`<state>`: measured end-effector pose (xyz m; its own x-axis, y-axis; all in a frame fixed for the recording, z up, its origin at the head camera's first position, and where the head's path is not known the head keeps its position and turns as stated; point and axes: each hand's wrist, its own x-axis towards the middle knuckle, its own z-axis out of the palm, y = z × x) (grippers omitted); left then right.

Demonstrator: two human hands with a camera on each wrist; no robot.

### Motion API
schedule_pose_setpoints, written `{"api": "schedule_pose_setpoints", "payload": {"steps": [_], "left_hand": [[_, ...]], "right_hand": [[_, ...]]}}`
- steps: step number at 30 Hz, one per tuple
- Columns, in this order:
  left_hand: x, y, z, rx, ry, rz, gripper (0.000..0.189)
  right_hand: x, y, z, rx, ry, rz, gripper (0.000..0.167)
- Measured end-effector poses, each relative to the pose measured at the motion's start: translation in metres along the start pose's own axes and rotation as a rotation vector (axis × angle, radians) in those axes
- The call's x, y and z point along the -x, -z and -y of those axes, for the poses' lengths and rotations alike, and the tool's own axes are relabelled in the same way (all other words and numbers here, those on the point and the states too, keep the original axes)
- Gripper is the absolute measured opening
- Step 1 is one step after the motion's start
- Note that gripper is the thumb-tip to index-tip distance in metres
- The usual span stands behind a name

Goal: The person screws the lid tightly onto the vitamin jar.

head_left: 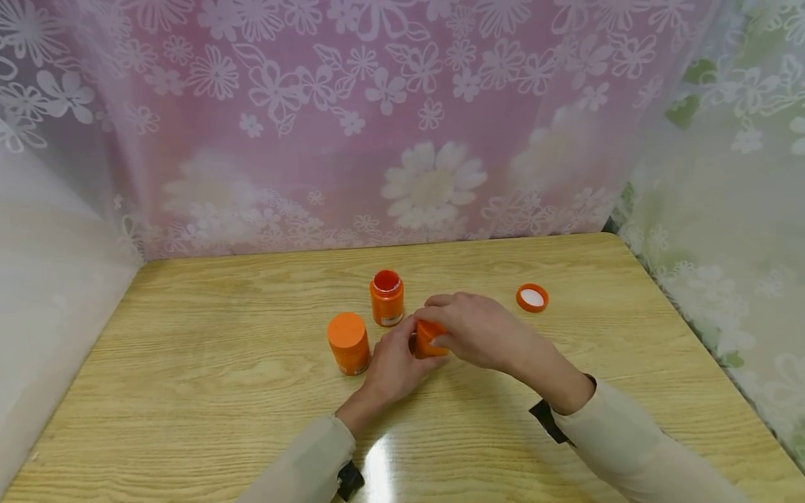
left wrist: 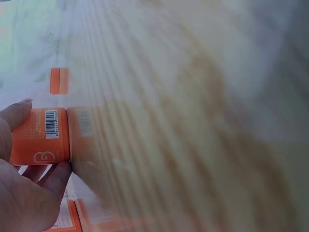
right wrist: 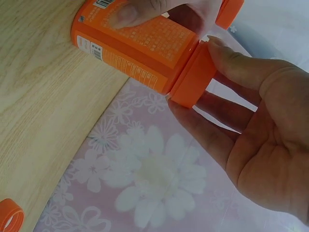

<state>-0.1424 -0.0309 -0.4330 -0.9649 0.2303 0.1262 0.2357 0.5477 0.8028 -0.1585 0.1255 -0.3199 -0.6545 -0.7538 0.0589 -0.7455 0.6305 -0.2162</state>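
Observation:
Near the table's middle stands an orange bottle (right wrist: 137, 46) with a barcode label. My left hand (head_left: 397, 360) grips its body, the thumb on the near side and the fingers round the far side. My right hand (head_left: 481, 332) pinches the bottle's orange cap (right wrist: 194, 75) between thumb and fingertips; in the right wrist view the cap sits on the bottle's mouth. Just left of my left hand is a capped orange bottle (head_left: 349, 346). Behind it stands an uncapped orange bottle (head_left: 387, 302), its round mouth facing up.
A loose orange cap (head_left: 532, 297) lies with its white inside up, to the right on the wooden table (head_left: 207, 391). A pink floral curtain (head_left: 314, 161) hangs along the back edge, with pale sheets at both sides.

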Motion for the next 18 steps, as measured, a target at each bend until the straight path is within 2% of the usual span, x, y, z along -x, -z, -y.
{"api": "schedule_pose_setpoints", "payload": {"steps": [8,18], "left_hand": [[0.0001,-0.0008,0.0003,-0.028,0.018,0.004,0.059],[-0.0002,-0.0015,-0.0007,-0.024,0.022,0.002,0.059]], "right_hand": [[0.0022,-0.006,0.0017,0.014,-0.014,-0.062,0.032],[0.0038,-0.0092,0.0024,0.032,-0.03,-0.076,0.033]]}}
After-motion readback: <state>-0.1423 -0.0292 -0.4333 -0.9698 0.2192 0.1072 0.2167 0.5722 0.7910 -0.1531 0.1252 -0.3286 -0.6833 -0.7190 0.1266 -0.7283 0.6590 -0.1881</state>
